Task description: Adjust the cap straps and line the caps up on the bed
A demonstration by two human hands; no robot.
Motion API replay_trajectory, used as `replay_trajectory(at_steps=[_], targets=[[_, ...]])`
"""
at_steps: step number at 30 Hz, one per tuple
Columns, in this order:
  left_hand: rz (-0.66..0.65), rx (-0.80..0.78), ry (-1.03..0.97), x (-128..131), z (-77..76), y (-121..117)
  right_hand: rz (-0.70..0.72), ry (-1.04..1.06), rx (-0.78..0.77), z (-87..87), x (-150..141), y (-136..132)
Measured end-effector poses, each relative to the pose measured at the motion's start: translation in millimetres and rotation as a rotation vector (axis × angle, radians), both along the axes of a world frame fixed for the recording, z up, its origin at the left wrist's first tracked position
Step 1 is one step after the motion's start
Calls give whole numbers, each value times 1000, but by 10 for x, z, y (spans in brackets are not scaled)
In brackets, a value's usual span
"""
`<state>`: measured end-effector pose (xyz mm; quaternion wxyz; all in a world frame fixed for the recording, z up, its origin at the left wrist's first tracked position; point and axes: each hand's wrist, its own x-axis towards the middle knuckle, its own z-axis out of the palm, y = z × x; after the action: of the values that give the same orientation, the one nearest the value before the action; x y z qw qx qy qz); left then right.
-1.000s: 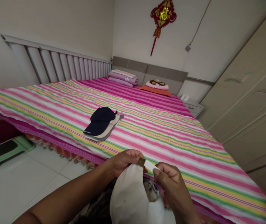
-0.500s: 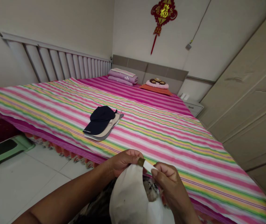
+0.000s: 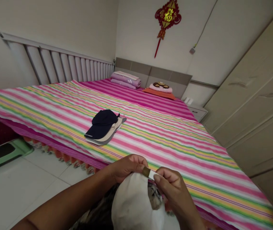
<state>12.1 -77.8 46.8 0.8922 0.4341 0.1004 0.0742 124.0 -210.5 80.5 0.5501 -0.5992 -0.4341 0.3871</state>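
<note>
A white baseball cap (image 3: 130, 201) is low in front of me, its back opening facing right and up. My left hand (image 3: 130, 166) is closed on the cap's edge beside the brass-coloured buckle (image 3: 146, 171). My right hand (image 3: 173, 183) pinches the white strap (image 3: 152, 175) between thumb and fingers, close to the buckle. The strap runs through or up to the buckle; which one I cannot tell. On the bed beyond my hands lies a stack of caps, with a navy cap (image 3: 105, 120) on top and beige and grey brims under it.
The bed (image 3: 155, 134) has a striped sheet. Folded purple bedding (image 3: 126, 80) and an orange pillow (image 3: 159, 92) with a pink item lie by the headboard. A green stool (image 3: 9, 155) stands at the left on the tiled floor, and a wardrobe (image 3: 253, 111) at the right.
My right hand has moved nearer to the buckle, and less white strap shows between them. The buckle has shifted slightly right and down. The stacked caps have stayed in place.
</note>
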Motion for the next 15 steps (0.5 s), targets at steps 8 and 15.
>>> replay_trajectory(at_steps=[8, 15], targets=[[30, 126, -19, -44, 84, -25, -63, -30, 45, 17, -40, -21], [44, 182, 2, -66, 110, -33, -102, -6, 25, 39, -68, -23]])
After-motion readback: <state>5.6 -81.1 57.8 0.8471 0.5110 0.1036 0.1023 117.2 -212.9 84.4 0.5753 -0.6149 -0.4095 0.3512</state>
